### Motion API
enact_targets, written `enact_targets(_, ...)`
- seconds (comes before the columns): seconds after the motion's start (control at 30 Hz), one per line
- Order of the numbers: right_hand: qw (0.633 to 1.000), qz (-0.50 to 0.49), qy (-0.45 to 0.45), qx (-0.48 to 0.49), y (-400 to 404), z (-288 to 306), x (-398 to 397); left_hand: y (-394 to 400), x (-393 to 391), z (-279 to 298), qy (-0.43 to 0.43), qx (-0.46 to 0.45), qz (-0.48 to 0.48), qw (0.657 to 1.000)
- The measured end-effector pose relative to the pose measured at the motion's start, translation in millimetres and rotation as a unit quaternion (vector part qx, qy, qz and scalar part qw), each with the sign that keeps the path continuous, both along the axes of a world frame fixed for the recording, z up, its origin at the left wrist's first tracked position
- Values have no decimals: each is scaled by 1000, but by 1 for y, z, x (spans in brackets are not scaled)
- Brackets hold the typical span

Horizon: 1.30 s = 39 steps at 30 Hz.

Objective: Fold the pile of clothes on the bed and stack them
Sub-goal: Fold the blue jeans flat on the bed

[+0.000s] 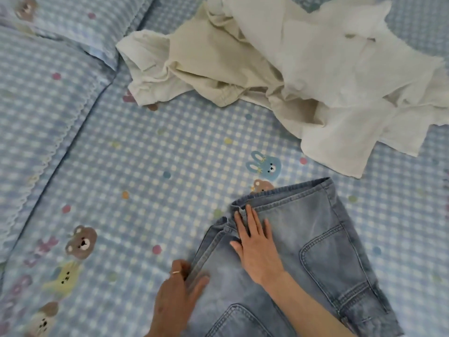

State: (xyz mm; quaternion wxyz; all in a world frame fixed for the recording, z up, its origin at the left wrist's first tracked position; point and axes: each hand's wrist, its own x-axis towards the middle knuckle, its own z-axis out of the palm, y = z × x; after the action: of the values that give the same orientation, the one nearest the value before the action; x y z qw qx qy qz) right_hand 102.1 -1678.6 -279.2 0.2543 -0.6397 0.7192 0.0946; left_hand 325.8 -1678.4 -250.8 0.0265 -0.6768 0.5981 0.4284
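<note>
Item one: jeans [315,259], pale blue denim, lying flat on the near part of the bed [145,154], waistband away from us, pockets upward. We judge they are laid half over half lengthwise, so that the next fold can be made across them

Item two: our right hand [255,249], fingers straight and slightly spread, palm pressed on the denim near the waistband; it grips nothing. We take it to be pinning the cloth so the layers do not slide

Item three: our left hand [177,297], ring on one finger, at the left edge of the jeans. It is blurred; the fingers look extended along the seam, seemingly smoothing or squaring that edge, but we cannot tell whether they pinch it

Item four: pile of cream and white clothes [279,69], crumpled and unfolded, well apart from the jeans toward the far right. No folded stack shows, so we judge the task barely begun

Item five: pillows [48,69], far left, same checked print as the sheet
</note>
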Motion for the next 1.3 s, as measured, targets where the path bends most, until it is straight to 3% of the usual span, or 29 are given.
enact_targets(0.13,998,-26,32,43,-15,-9,8,22,34,8,-20,2,-45,999)
enact_targets(0.2,998,-33,33,47,-18,-6,10,25,45,10,-15,-1,-21,1000)
enact_targets(0.33,993,-77,-45,-77,-13,16,13,32,62,10,26,17,49,998)
enact_targets(0.43,978,-36,-121,-166,-25,27,7,37,80,8,64,44,101,992)
enact_targets(0.5,982,6,-128,-140,-42,33,0,39,87,7,84,52,104,990)
enact_targets(0.6,995,27,-54,-77,-81,50,-3,40,87,9,106,36,98,989)
enact_targets(0.67,998,61,-6,13,-105,59,6,41,85,11,113,29,103,988)
enact_targets(0.8,974,117,1,194,-133,67,22,42,87,21,108,17,119,987)
enact_targets(0.87,968,161,39,187,-142,68,21,43,89,23,109,11,122,987)
enact_targets(0.97,978,169,94,83,-137,63,19,44,88,23,100,-8,119,988)
enact_targets(1.03,991,128,32,33,-125,51,17,44,87,21,92,-14,121,988)
enact_targets(1.07,994,94,-40,25,-121,46,12,44,87,20,91,-11,125,988)
enact_targets(1.13,978,54,-194,55,-120,42,-2,45,91,17,99,3,133,986)
enact_targets(1.17,967,77,-226,88,-121,42,-10,46,93,15,105,15,133,985)
enact_targets(1.3,945,159,-205,202,-129,44,-28,48,96,11,112,24,145,983)
